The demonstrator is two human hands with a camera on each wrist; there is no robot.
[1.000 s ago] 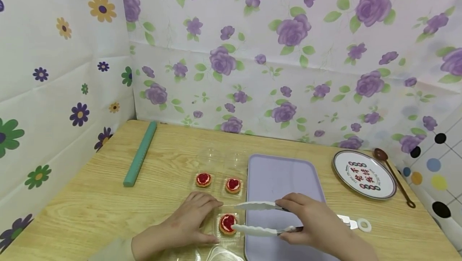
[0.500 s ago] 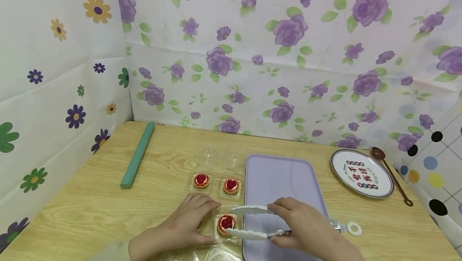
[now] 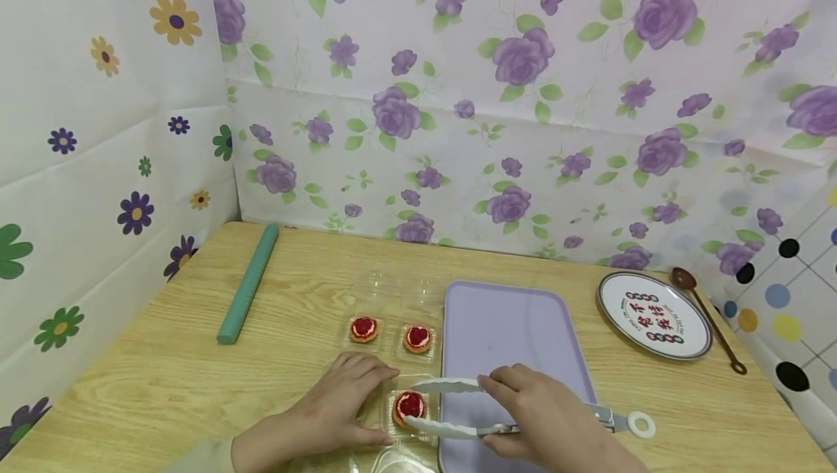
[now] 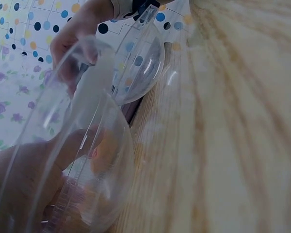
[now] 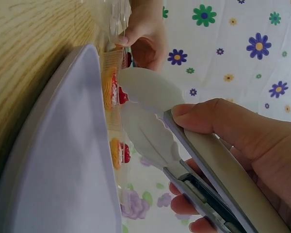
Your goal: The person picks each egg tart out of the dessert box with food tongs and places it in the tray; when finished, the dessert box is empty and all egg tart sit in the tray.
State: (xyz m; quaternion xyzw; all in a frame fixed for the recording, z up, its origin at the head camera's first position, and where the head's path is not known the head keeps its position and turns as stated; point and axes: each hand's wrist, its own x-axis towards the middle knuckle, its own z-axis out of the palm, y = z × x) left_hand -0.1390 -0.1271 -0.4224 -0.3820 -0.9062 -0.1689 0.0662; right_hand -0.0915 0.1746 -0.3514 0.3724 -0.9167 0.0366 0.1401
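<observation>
My right hand (image 3: 539, 415) grips a pair of food tongs (image 5: 208, 170) with white scalloped tips and metal arms. The tongs' tips are spread apart close over a small tart (image 3: 410, 407), one tip overlapping its red topping in the head view. That tart sits in a clear plastic box (image 3: 428, 429). My left hand (image 3: 340, 400) holds the box's left side between thumb and fingers; in the left wrist view a clear domed lid (image 4: 111, 160) partly covers this hand. Two more tarts, a left one (image 3: 363, 328) and a right one (image 3: 418, 338), sit in clear boxes behind.
A lilac tray (image 3: 503, 328) lies right of the boxes, under the right hand. Farther right are a white plate (image 3: 615, 306) with red lettering and a brown ladle (image 3: 719, 328). A green bar (image 3: 248, 288) lies at the left. Patterned sheets stand behind and at both sides.
The right hand and tongs have shifted slightly left over the front tart, their tips still apart. The left hand keeps its place at the box. The head view has turned slightly.
</observation>
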